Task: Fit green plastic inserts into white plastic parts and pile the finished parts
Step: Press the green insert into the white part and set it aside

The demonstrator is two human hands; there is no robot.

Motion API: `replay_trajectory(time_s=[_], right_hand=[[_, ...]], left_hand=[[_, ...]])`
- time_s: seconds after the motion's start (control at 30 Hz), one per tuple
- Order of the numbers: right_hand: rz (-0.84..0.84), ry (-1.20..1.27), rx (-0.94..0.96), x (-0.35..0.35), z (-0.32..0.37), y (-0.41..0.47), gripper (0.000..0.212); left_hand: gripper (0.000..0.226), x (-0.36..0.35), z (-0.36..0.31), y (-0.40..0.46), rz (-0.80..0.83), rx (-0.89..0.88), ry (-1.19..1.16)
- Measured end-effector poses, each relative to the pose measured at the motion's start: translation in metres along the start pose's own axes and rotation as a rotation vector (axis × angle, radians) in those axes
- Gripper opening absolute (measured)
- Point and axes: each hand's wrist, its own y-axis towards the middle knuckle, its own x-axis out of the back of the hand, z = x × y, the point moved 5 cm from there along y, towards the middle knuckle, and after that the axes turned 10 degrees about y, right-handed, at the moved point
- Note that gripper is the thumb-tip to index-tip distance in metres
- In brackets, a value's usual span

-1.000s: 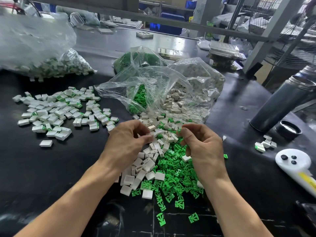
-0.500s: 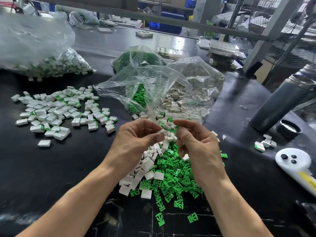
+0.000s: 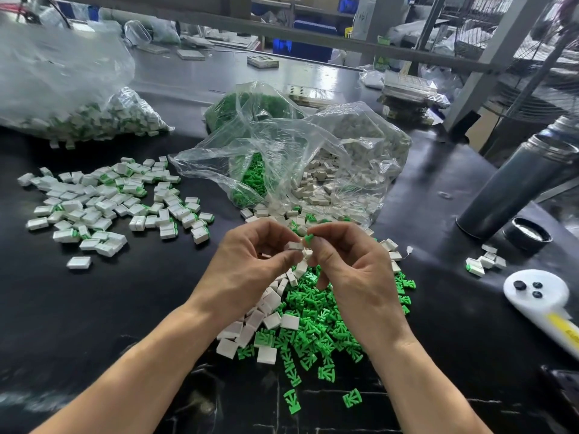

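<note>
My left hand pinches a small white part between thumb and fingers. My right hand pinches a green insert right beside that part, fingertips of both hands almost touching. Below the hands lies a mixed heap: loose green inserts and loose white parts. A spread-out pile of finished parts, white with green showing, lies on the black table at the left.
Open clear bags hold green inserts and white parts behind the hands. A bag of finished parts sits far left. A dark flask, its lid, a few parts and a white controller stand at the right.
Both hands have lifted off the heap and come together. The white part and the green insert now show between the fingertips.
</note>
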Motion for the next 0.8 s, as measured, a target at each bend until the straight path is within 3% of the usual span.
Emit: replay_trajectory(time_s=[0.23,0.8], right_hand=[[-0.007,0.026,-0.015,-0.0004,-0.0011,-0.0011,0.010],[-0.056,-0.121,0.064,0.0010,0.0024,-0.0020,0.018]], left_hand=[[0.021,0.0030,0.0014,0.0007,-0.015,-0.018,-0.040],[0.011,0.0017,0.0057,0.0020,0.026,-0.011,0.001]])
